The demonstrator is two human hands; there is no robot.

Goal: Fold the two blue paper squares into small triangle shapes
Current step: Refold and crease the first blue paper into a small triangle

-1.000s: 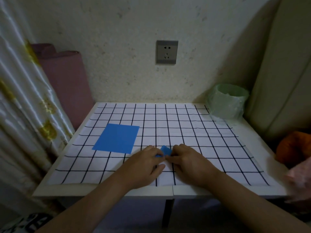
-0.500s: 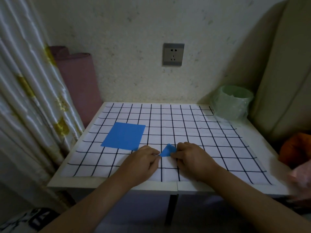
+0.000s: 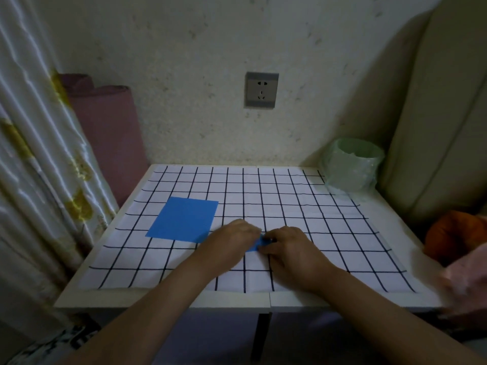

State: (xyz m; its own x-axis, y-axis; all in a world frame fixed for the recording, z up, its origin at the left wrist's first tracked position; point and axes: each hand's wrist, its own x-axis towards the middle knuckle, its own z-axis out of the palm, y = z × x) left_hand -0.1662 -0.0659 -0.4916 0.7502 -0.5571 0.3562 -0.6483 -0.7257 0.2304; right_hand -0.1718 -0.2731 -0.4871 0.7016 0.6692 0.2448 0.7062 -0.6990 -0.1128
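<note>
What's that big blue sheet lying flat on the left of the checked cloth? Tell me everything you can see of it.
The blue paper sheet is a plain, matte, evenly blue square, with no fold or crease showing. It lies flat on the checked cloth, left of centre, its edges skewed to the grid lines. Its near right corner ends at the left hand; whether they touch cannot be told.

On the black-gridded white cloth [image 3: 316, 233] covering a white table [image 3: 237, 301], the left hand [image 3: 232, 241] and right hand [image 3: 287, 248] meet fingertip to fingertip, pinching a small folded blue paper piece [image 3: 259, 243] between them. A flat blue paper square [image 3: 183, 219] lies just beside the left hand, on its left. A green-lined bin [image 3: 351, 164] stands at the far right corner.
</note>
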